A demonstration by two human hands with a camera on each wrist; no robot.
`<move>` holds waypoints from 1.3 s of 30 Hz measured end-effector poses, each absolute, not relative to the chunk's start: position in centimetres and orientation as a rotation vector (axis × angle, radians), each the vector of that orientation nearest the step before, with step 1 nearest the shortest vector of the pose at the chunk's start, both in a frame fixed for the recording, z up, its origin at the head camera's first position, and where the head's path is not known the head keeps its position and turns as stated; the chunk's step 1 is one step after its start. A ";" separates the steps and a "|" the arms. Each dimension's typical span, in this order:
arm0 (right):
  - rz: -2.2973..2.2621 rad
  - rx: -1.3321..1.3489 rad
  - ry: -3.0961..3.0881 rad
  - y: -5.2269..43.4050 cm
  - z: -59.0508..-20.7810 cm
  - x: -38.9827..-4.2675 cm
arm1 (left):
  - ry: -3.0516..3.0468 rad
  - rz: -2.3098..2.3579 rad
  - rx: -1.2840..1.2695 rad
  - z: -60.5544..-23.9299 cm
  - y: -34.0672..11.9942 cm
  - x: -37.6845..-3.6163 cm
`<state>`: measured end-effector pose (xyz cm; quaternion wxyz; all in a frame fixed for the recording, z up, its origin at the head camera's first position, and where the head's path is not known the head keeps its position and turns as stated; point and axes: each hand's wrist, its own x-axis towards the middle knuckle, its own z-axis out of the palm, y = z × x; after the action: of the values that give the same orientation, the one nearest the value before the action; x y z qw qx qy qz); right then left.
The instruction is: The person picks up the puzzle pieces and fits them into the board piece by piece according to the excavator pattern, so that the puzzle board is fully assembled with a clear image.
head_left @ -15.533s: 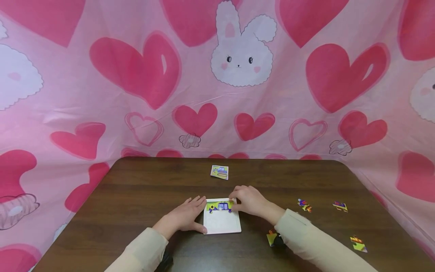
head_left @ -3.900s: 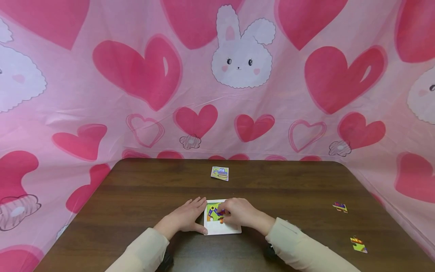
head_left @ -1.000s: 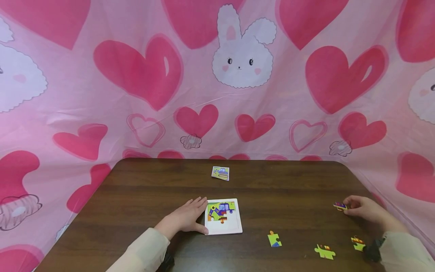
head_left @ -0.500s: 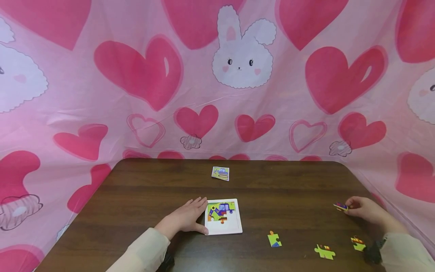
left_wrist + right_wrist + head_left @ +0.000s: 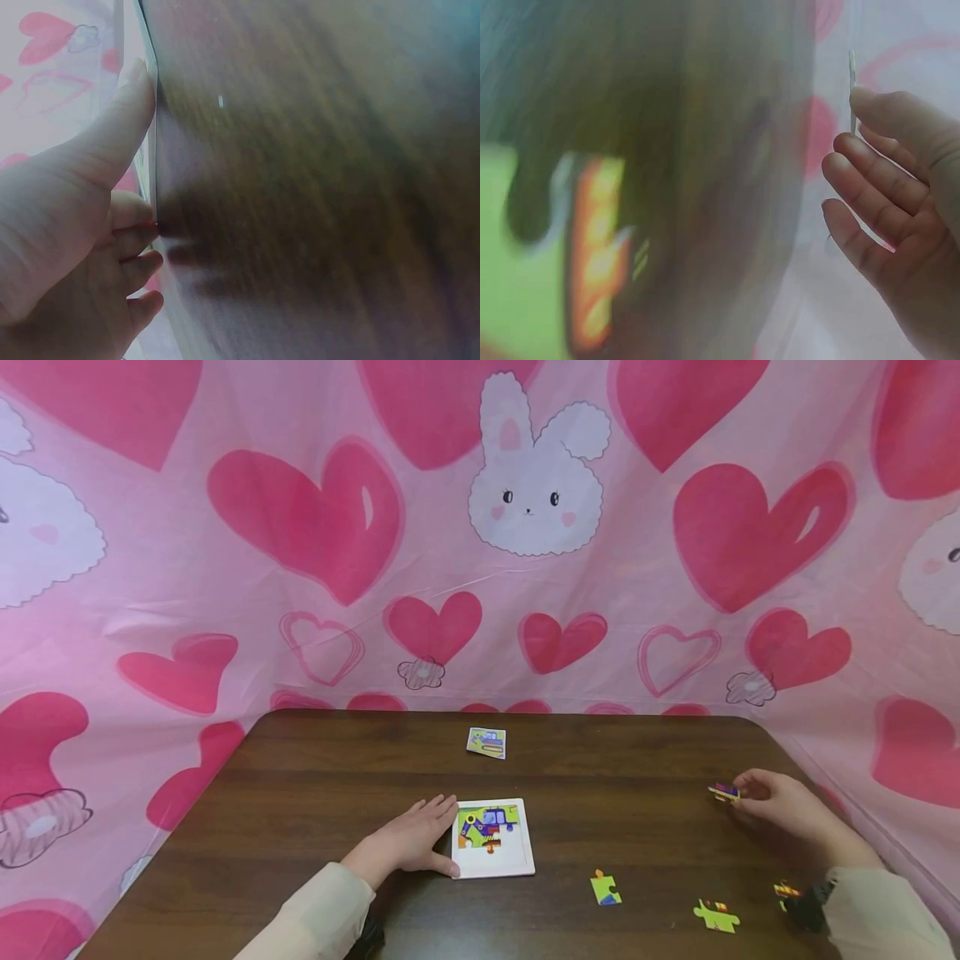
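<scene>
My left hand (image 5: 405,843) lies along the left edge of a white puzzle board (image 5: 513,862), thumb near the lower corner and fingers extended. Partly assembled in the board's upper part is a digger picture, with white bare below and at the right. In the left wrist view the same hand (image 5: 67,217) touches the board's edge. At the right side of the table, my right hand (image 5: 787,814) pinches a purple and yellow jigsaw piece (image 5: 723,792) between thumb and fingertips. The right wrist view shows that piece edge-on, the other fingers loosely bent below it.
Two green jigsaw pieces lie loose, one with a blue corner (image 5: 606,890) and one with orange marks (image 5: 717,917). A third loose piece (image 5: 783,891) is partly hidden by the black right wrist strap. A digger picture card (image 5: 487,742) lies near the table's far edge.
Over the earlier frames, more pieces have come into the board. My right hand has reached right, gripped the purple piece and moved it left and away from me. The left hand has stayed put.
</scene>
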<state>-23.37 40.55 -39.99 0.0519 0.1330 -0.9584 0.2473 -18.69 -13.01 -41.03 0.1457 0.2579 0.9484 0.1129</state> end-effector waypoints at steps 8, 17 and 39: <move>0.747 0.532 -2.818 35.4 -37.8 -23.8 | 2.736 0.314 0.739 -41.2 -13.0 -18.8; 0.737 0.710 -2.732 29.0 -36.7 -23.7 | 2.724 0.329 0.730 -41.2 -13.0 -18.8; 0.717 1.183 -2.683 17.7 -38.1 -23.0 | 2.731 0.311 0.740 -41.5 -13.1 -19.0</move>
<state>-22.98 17.66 -38.11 0.0614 0.3910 -0.8872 0.2372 -19.05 -13.13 -41.46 0.1471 0.2573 0.9489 0.1082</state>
